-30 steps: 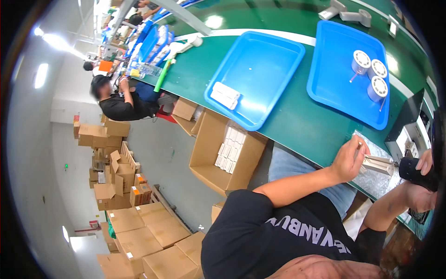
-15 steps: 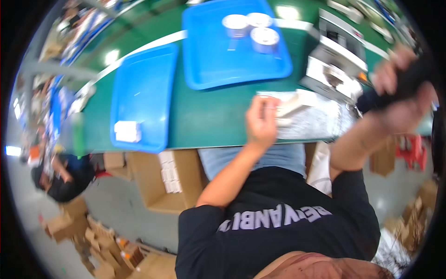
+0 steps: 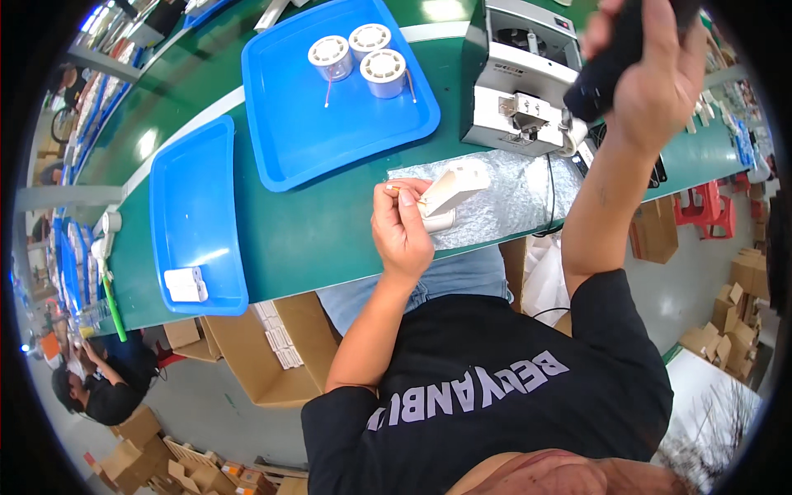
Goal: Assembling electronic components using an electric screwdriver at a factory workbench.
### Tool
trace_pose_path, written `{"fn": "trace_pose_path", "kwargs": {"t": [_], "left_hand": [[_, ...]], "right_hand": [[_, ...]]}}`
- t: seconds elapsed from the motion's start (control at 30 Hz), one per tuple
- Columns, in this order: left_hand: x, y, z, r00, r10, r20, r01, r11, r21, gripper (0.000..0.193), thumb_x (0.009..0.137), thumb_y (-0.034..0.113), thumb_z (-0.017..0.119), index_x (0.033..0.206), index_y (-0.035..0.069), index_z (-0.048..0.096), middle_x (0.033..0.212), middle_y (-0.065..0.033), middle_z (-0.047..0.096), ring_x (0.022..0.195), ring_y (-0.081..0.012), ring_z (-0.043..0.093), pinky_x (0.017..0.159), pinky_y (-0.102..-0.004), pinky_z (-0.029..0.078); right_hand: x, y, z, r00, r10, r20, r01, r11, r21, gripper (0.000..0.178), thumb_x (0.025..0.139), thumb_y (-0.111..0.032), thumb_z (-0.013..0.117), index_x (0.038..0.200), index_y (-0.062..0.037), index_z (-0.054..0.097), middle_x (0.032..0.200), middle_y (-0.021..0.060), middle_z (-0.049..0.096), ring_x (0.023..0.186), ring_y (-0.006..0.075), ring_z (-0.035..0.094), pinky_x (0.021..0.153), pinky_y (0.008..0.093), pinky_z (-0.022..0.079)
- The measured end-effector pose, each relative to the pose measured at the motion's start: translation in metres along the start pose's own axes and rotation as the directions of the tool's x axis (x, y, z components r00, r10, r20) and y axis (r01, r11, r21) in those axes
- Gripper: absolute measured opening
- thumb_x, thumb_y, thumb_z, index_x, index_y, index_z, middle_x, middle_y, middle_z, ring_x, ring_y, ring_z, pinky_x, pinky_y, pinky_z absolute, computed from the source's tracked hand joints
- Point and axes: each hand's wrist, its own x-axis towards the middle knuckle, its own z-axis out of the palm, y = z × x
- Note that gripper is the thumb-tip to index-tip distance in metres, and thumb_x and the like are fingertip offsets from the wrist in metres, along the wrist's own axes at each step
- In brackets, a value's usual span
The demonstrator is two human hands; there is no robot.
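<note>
My left hand [image 3: 403,233] is closed in a pinch at the near edge of the bench, with a thin orange-yellow wire [image 3: 406,190] at its fingertips. Right beside those fingers is a white plastic housing [image 3: 455,186], tilted up over a clear bubble-wrap sheet [image 3: 520,202]; my palm hides part of whatever lies below it. Raised at the upper right, my right hand [image 3: 660,95] is wrapped round a bulky black handheld object [image 3: 615,70], whose exact kind I cannot make out. Behind the sheet stands a grey-and-white bench machine [image 3: 524,78].
A large blue tray [image 3: 305,136] bears three white round slotted parts [image 3: 384,73] with thin wires. Another blue tray [image 3: 194,223] holds white blocks [image 3: 186,285]. Below the green bench [image 3: 322,239] is an open carton [image 3: 276,351]. A person [image 3: 111,379] works at far left.
The view has shifted, so bench and trays appear further left. My right hand with the black object appears higher and less blurred. My left hand stays at the white housing.
</note>
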Motion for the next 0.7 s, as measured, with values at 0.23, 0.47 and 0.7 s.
{"fn": "trace_pose_path", "kwargs": {"t": [0.23, 0.47, 0.7], "left_hand": [[0.002, 0.0, -0.002, 1.0, 0.008, 0.024, -0.008, 1.0, 0.0, 0.017, 0.103, 0.01, 0.042, 0.092, 0.0, 0.049, 0.091, -0.0124, 0.068, 0.079, -0.0159, 0.062, 0.073, -0.0282, 0.049], [0.001, 0.003, -0.002, 1.0, 0.013, 0.005, -0.013, 0.999, 0.044, 0.016, 0.102, 0.008, 0.042, 0.09, 0.0, 0.048, 0.089, -0.0121, 0.067, 0.077, -0.0152, 0.062, 0.071, -0.0275, 0.048], [0.002, -0.005, 0.002, 0.997, 0.069, 0.023, -0.07, 0.997, 0.044, 0.014, 0.101, 0.006, 0.042, 0.089, 0.001, 0.047, 0.087, -0.0131, 0.067, 0.071, -0.0163, 0.06, 0.067, -0.0288, 0.048]], "right_hand": [[0.002, -0.022, 0.006, 0.965, -0.254, 0.067, 0.261, 0.955, -0.139, 0.035, 0.099, -0.024, 0.055, 0.121, 0.0025, 0.052, 0.085, 0.0167, 0.063, 0.058, 0.019, 0.058, 0.049, 0.0299, 0.049], [0.008, -0.004, 0.01, 0.924, -0.354, 0.144, 0.379, 0.896, -0.231, 0.026, 0.103, -0.026, 0.055, 0.12, -0.0058, 0.053, 0.08, 0.0051, 0.063, 0.054, 0.0081, 0.057, 0.044, 0.0203, 0.048], [-0.005, -0.02, -0.036, 0.885, 0.169, 0.435, -0.405, 0.739, 0.538, 0.054, 0.094, -0.04, 0.05, 0.126, 0.0029, 0.045, 0.103, 0.0188, 0.056, 0.075, 0.0221, 0.054, 0.064, 0.0338, 0.044]]}}
